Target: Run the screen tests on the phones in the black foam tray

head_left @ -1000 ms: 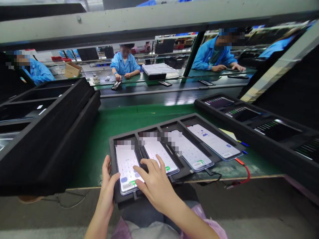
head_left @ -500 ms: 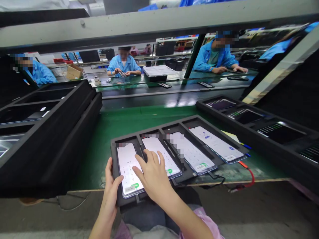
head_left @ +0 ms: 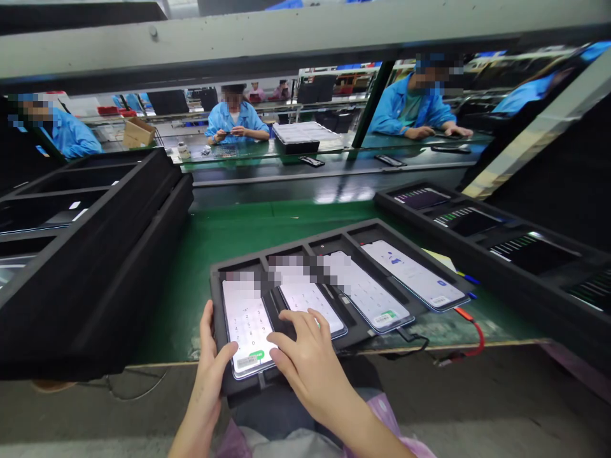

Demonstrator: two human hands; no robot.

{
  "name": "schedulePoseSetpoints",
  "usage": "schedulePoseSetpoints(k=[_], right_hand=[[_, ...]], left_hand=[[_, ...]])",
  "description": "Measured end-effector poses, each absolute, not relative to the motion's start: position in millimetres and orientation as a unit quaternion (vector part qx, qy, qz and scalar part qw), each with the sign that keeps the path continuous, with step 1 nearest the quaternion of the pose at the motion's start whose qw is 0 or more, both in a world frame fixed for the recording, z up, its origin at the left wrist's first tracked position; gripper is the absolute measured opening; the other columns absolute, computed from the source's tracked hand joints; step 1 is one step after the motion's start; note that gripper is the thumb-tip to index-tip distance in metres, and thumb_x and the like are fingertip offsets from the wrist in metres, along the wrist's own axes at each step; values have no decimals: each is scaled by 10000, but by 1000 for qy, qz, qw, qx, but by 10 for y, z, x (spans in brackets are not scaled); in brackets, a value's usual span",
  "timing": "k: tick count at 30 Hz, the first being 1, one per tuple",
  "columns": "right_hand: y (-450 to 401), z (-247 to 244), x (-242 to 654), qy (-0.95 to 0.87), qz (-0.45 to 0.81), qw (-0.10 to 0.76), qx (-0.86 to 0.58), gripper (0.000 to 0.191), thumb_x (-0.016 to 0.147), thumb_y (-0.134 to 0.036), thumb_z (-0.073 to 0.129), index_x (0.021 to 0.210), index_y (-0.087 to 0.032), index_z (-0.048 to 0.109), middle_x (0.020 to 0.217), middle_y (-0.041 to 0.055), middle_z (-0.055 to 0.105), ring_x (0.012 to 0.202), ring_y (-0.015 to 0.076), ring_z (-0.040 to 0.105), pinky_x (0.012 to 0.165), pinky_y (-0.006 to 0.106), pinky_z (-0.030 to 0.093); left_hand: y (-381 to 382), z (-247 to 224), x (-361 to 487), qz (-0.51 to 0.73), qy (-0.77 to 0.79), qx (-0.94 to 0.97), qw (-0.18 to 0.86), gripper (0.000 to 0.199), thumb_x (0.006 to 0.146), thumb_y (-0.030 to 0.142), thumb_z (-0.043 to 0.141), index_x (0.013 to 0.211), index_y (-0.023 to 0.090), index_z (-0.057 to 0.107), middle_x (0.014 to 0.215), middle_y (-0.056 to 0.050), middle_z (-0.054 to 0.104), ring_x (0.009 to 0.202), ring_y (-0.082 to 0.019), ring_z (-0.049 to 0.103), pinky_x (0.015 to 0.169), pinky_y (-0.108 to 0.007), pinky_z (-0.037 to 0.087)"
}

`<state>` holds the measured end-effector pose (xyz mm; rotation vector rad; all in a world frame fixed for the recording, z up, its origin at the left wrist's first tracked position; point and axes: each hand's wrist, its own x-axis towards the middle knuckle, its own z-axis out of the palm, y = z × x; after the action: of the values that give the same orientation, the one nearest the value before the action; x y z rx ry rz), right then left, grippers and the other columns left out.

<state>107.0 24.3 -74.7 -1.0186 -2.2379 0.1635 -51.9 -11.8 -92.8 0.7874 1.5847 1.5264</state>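
A black foam tray (head_left: 286, 249) with several compartments lies at the table's front edge. My left hand (head_left: 213, 356) grips its left end, the thumb resting on the lower left of the leftmost phone (head_left: 242, 312). That phone shows a dial pad and a green button. Over the gap between it and the second phone (head_left: 305, 296) hovers my right hand (head_left: 308, 356), fingers bent and apart, holding nothing. The third phone (head_left: 370, 292) also shows a keypad; the rightmost phone (head_left: 413, 270) has a white screen with a small blue picture.
Stacked black trays (head_left: 138, 235) stand at left. Another tray (head_left: 458, 238) with dark phones lies at right. A red cable (head_left: 478, 337) hangs off the front edge. Beyond the green table (head_left: 229, 222), people in blue sit past a conveyor (head_left: 267, 184).
My right hand has moved down and slightly right, off the keypad of the leftmost phone. My left hand keeps its grip on the tray.
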Motion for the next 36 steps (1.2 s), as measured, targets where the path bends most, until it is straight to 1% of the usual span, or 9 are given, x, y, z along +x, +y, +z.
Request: schedulePoseSetpoints(k=[4, 7, 12, 15, 20, 25, 29, 32, 36], right_hand=[[259, -744, 1078, -849, 58, 354, -387, 420, 955, -294, 235, 894, -213, 642, 982, 77, 567, 960, 202, 500, 939, 424, 296], [263, -732, 1061, -852, 61, 346, -387, 417, 954, -286, 230, 923, -212, 639, 975, 79, 567, 956, 202, 495, 939, 420, 296], [252, -746, 956, -883, 66, 290, -364, 263, 920, -334, 398, 1014, -261, 632, 1080, 70, 564, 991, 205, 472, 886, 371, 328], [249, -764, 923, -893, 50, 262, -363, 242, 896, -381, 462, 1043, -284, 628, 1151, 76, 554, 1015, 218, 462, 870, 369, 325], [222, -744, 1006, -884, 54, 291, -361, 309, 928, -382, 372, 1079, -275, 619, 1150, 81, 544, 1045, 227, 446, 889, 374, 312], [195, -703, 1075, -876, 60, 310, -364, 387, 953, -366, 272, 1064, -252, 625, 1094, 87, 544, 1004, 221, 456, 860, 357, 319], [203, -730, 1048, -864, 75, 325, -377, 429, 960, -343, 232, 945, -227, 645, 915, 69, 552, 858, 193, 462, 784, 332, 323], [214, -758, 1028, -858, 72, 338, -380, 471, 966, -330, 208, 830, -211, 643, 784, 43, 527, 753, 169, 437, 750, 322, 306], [220, -754, 1041, -852, 70, 360, -374, 486, 974, -340, 180, 883, -198, 636, 761, 33, 513, 740, 160, 427, 754, 318, 289]], left_hand=[[-97, -896, -504, 604, 630, 296, 389, 714, 736, 299, 529, 1386, 254, 237, 1494, -34, 241, 1372, -208, 179, 1104, -338, 213], [-76, -875, -511, 600, 633, 287, 396, 709, 753, 296, 506, 1394, 255, 206, 1485, -49, 258, 1360, -211, 218, 1090, -341, 245], [-52, -943, -566, 594, 637, 297, 391, 697, 740, 304, 526, 1378, 280, 244, 1489, -32, 247, 1351, -222, 243, 1074, -335, 275], [-33, -1027, -596, 596, 645, 298, 375, 701, 724, 322, 547, 1365, 289, 266, 1485, -33, 251, 1355, -232, 233, 1086, -366, 252], [11, -1070, -606, 595, 656, 309, 347, 757, 674, 317, 604, 1355, 296, 274, 1480, -40, 253, 1362, -243, 208, 1091, -383, 238], [-5, -971, -586, 590, 651, 282, 386, 739, 694, 309, 572, 1363, 275, 259, 1484, -55, 245, 1364, -236, 206, 1095, -379, 230], [-58, -882, -526, 600, 640, 275, 394, 689, 742, 305, 528, 1372, 287, 252, 1487, -36, 246, 1365, -214, 203, 1090, -341, 236], [-88, -851, -487, 604, 633, 286, 390, 711, 727, 311, 548, 1375, 282, 256, 1473, -41, 281, 1358, -223, 222, 1086, -336, 247], [-103, -842, -480, 597, 632, 308, 387, 788, 674, 256, 578, 1383, 267, 235, 1461, -55, 303, 1360, -227, 218, 1095, -356, 227]])
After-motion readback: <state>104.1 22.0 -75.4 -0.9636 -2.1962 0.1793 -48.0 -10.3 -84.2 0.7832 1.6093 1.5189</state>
